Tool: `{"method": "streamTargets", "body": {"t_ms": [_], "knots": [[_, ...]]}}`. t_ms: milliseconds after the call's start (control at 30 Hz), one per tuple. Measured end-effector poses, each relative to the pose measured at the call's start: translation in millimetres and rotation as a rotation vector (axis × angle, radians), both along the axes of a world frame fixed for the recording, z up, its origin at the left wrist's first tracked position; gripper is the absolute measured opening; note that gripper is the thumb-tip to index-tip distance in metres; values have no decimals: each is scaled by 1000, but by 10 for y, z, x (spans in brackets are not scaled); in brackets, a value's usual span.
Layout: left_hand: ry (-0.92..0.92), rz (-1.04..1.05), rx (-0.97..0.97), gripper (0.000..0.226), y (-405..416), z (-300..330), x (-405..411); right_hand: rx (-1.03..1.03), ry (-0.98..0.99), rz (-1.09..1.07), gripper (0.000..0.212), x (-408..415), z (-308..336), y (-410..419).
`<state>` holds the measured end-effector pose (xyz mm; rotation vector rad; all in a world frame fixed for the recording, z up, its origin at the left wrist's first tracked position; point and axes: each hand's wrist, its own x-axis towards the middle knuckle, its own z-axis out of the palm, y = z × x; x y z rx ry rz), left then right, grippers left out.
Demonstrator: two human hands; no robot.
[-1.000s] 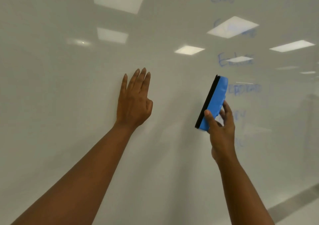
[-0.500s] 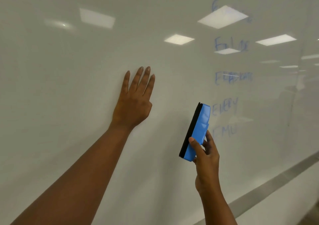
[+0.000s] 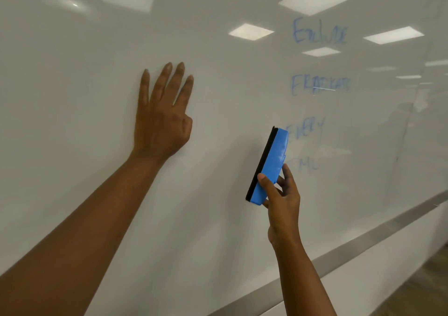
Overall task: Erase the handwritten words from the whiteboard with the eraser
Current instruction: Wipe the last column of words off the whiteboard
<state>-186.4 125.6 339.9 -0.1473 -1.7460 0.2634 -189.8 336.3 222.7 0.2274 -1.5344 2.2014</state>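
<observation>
Right hand (image 3: 281, 201) pinching the low end of the light, stiff blue plastic eraser with black felt edge (image 3: 268, 166), just left of faint blue handwritten words (image 3: 315, 82) on glossy white whiteboard (image 3: 72, 85); left hand (image 3: 162, 119) spread flat, holding nothing; better gripped mid-body.

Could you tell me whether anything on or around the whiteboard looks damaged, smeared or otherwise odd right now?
Nothing looks damaged. The whiteboard carries faint blue handwritten words at the right, blurred by ceiling-light glare. The right hand holds the eraser edge-on; the left hand lies flat.
</observation>
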Motion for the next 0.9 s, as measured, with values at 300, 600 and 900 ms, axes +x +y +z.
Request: {"method": "streamTargets", "body": {"t_ms": [300, 600, 900], "knots": [[16, -86, 11, 63, 817, -96, -428, 28, 62, -166, 78, -425, -34, 571], [-111, -17, -12, 63, 1181, -127, -796, 258, 109, -376, 80, -874, -297, 766], [-77, 45, -31, 62, 1181, -169, -840, 397, 131, -431, 81, -1122, -612, 648]]}}
